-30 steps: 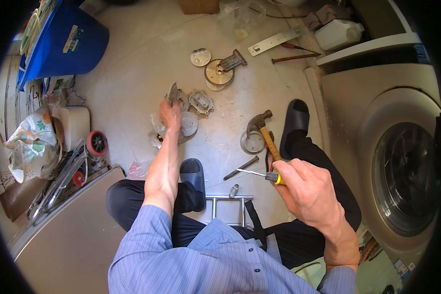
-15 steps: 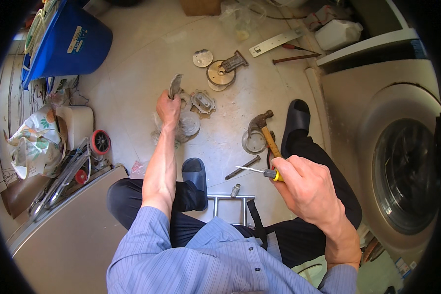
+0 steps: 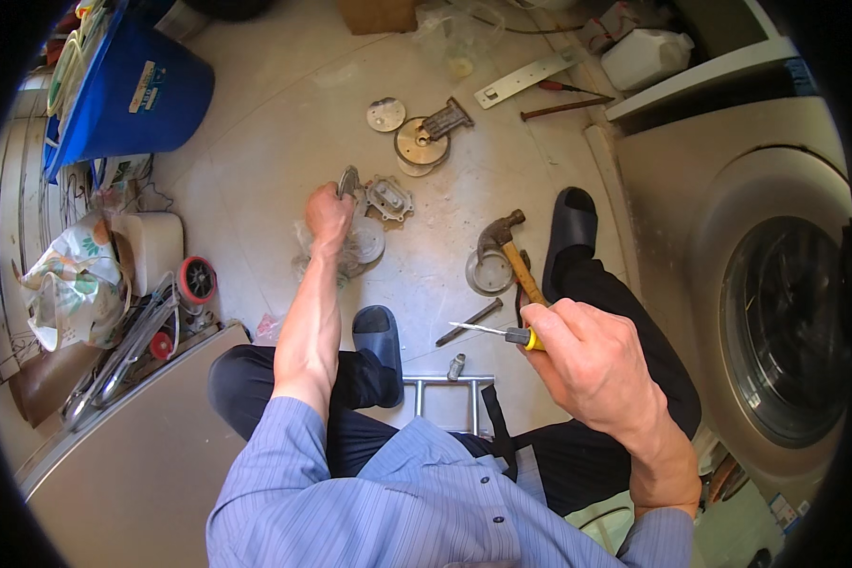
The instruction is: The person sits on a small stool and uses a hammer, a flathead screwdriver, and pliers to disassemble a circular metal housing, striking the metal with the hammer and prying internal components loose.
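Observation:
My left hand (image 3: 329,216) is closed on a thin grey metal disc (image 3: 349,180), seen nearly edge-on, low over the floor parts. Just right of it lies a cast metal housing (image 3: 389,199), and below are a pale round disc (image 3: 367,240) and a crumpled clear plastic bag (image 3: 308,254). My right hand (image 3: 592,364) grips a screwdriver (image 3: 518,336) by its yellow and black handle, the shaft pointing left. Beyond that hand, a claw hammer (image 3: 519,260) with a wooden handle rests over a round metal cover (image 3: 488,276). A metal rod (image 3: 470,322) lies nearby.
Farther off lie a brass-coloured disc (image 3: 417,145), a small round plate (image 3: 385,115) and a long metal strip (image 3: 528,78). A front-loading washing machine (image 3: 729,180) stands right, a blue tub (image 3: 175,99) left. A tubular metal frame (image 3: 445,381) is below my knees.
My left hand has brought the metal disc slightly lower and turned it, closer to the cast housing. The right hand still holds the screwdriver in nearly the same place.

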The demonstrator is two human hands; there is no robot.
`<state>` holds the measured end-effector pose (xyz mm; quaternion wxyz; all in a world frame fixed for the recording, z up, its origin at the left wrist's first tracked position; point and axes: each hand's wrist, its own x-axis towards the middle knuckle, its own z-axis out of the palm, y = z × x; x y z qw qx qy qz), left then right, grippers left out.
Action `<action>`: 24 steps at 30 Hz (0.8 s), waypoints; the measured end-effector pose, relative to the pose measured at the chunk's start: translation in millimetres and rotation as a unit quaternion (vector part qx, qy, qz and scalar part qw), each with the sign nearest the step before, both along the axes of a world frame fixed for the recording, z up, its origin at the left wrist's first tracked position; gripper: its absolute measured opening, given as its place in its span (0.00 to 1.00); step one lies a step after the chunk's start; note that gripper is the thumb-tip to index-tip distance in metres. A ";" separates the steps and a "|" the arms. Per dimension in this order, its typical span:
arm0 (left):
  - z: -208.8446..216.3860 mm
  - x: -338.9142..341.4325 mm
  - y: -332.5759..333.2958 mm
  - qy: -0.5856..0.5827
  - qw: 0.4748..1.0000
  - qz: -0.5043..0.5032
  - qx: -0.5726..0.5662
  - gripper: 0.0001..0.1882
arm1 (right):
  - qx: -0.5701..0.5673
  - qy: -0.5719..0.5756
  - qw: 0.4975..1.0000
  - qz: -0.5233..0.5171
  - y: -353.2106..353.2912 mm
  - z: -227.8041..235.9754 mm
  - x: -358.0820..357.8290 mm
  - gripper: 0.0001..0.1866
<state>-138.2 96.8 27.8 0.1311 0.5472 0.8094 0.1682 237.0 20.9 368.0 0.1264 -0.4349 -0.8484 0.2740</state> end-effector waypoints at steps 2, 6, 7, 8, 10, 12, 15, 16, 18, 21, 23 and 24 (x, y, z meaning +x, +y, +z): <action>-1.2 -1.2 -3.1 -0.009 1.000 -0.019 0.017 0.13 | 0.003 0.001 1.000 0.002 0.3 0.0 0.5 0.15; 7.9 -1.1 -8.8 -0.084 0.994 0.056 -0.030 0.14 | 0.004 0.015 1.000 -0.005 0.5 -2.4 0.9 0.14; 16.1 -6.3 -4.7 -0.124 0.988 0.078 -0.049 0.15 | 0.004 0.023 1.000 -0.009 2.7 1.0 0.6 0.14; 19.9 -11.9 -1.1 -0.121 0.989 0.079 -0.039 0.15 | 0.012 0.027 1.000 -0.006 4.0 1.1 -0.1 0.14; 30.0 -21.5 6.4 -0.126 0.990 0.061 0.026 0.14 | 0.042 0.043 0.998 -0.021 5.4 -5.8 -3.0 0.13; 62.5 8.6 20.8 -0.181 0.982 0.022 0.046 0.14 | 0.035 0.044 0.997 -0.044 10.6 -14.6 0.0 0.11; 105.3 46.4 15.4 -0.180 0.974 -0.051 0.129 0.12 | 0.057 0.051 0.993 -0.093 20.9 -14.3 -0.1 0.10; 115.7 58.5 12.8 -0.135 0.968 -0.091 0.192 0.11 | 0.079 0.061 0.989 -0.108 24.7 -11.5 0.0 0.10; 117.2 81.6 0.4 -0.154 0.974 -0.112 0.119 0.10 | 0.103 0.066 0.984 -0.128 28.2 -5.1 4.6 0.09; 97.4 109.4 -26.8 -0.146 0.972 -0.108 0.147 0.08 | 0.098 0.084 0.978 -0.165 27.6 -4.5 13.4 0.07; 90.5 131.0 -41.6 -0.166 0.963 -0.100 0.186 0.07 | 0.099 0.072 0.977 -0.172 22.7 -7.7 22.4 0.07; 87.0 141.3 -47.9 -0.182 0.953 -0.086 0.229 0.06 | 0.104 0.064 0.977 -0.172 21.7 -9.7 27.4 0.07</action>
